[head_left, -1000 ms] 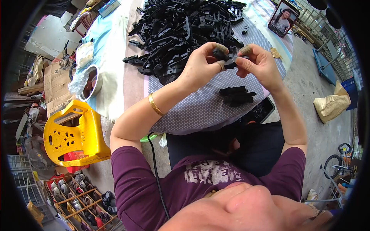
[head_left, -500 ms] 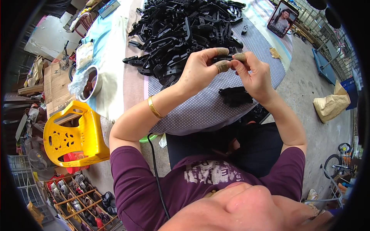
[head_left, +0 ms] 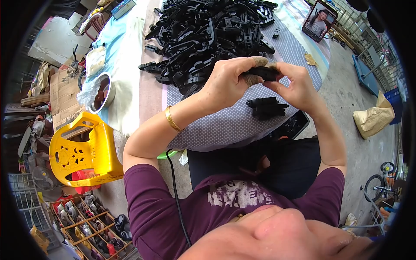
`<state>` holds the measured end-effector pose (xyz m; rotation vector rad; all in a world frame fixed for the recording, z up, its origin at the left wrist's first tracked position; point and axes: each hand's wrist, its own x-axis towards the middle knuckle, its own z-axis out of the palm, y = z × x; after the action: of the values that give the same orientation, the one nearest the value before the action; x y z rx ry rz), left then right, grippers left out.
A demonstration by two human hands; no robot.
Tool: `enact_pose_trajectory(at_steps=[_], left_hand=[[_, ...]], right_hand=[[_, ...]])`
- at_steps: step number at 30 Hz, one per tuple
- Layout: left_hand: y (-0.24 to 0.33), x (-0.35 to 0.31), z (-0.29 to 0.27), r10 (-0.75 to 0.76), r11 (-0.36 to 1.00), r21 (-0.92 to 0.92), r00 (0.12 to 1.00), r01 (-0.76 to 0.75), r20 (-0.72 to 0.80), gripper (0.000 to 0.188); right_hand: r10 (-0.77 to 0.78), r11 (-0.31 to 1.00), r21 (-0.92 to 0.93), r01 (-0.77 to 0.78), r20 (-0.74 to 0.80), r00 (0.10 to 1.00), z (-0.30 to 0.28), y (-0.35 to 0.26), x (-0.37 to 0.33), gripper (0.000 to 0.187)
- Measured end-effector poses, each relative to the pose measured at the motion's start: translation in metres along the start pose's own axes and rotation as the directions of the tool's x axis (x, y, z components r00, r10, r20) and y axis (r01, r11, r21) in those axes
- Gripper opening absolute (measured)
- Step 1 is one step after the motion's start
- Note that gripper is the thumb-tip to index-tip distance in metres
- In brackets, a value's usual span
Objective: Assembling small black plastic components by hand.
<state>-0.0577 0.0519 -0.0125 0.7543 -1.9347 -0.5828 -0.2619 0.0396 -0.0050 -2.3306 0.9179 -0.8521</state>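
Between my two hands, above the dotted tablecloth, is a black plastic part [head_left: 265, 73]. My left hand [head_left: 229, 82] pinches its left end with thumb and forefinger, both wrapped in tan tape. At its right end, my right hand [head_left: 299, 86] grips it between thumb and a taped forefinger. The part's exact shape is partly hidden by my fingers. Just below my hands, a small stack of similar black parts [head_left: 266, 107] lies near the table's front edge. Beyond my hands spreads a large heap of black plastic parts [head_left: 203, 39].
A phone [head_left: 320, 21] showing a person stands at the table's far right. To the left are a white bowl [head_left: 112, 93] with a plastic bag and a yellow plastic chair [head_left: 89, 149]. Under the table's right front edge sits a black tray [head_left: 297, 125]. A dark cable hangs beside my left arm.
The black part has turned and shows more between my fingers. My right hand has moved slightly right and down, uncovering more of the small stack and the black tray.
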Motion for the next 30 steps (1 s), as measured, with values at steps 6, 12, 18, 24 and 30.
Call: enact_pose_trajectory(at_steps=[6,12,18,24,30], left_hand=[[-0.008,-0.001,0.000,-0.166,0.979,-0.078,0.955,0.191,0.245,0.042],[-0.007,0.001,-0.002,0.019,0.974,0.212,0.967,-0.075,0.253,0.034],[-0.054,0.028,-0.041,0.125,0.711,0.691,0.943,0.131,-0.307,0.052],[-0.066,0.027,-0.056,-0.257,0.797,0.486,0.930,0.358,-0.263,0.050],[-0.053,0.028,-0.053,-0.221,0.967,0.038,0.909,0.250,-0.352,0.041]], right_hand=[[0.057,0.997,-0.072,-0.041,0.236,0.970,-0.018,0.011,0.004,0.021],[0.192,0.900,0.321,-0.294,0.313,0.930,-0.019,0.055,0.016,0.022],[-0.296,0.802,-0.592,0.084,-0.270,0.916,0.006,0.095,0.037,0.024],[-0.147,0.832,-0.554,0.035,-0.159,0.976,0.003,0.101,0.042,0.032],[0.248,0.839,-0.465,-0.283,-0.136,0.959,-0.006,0.072,0.039,0.041]])
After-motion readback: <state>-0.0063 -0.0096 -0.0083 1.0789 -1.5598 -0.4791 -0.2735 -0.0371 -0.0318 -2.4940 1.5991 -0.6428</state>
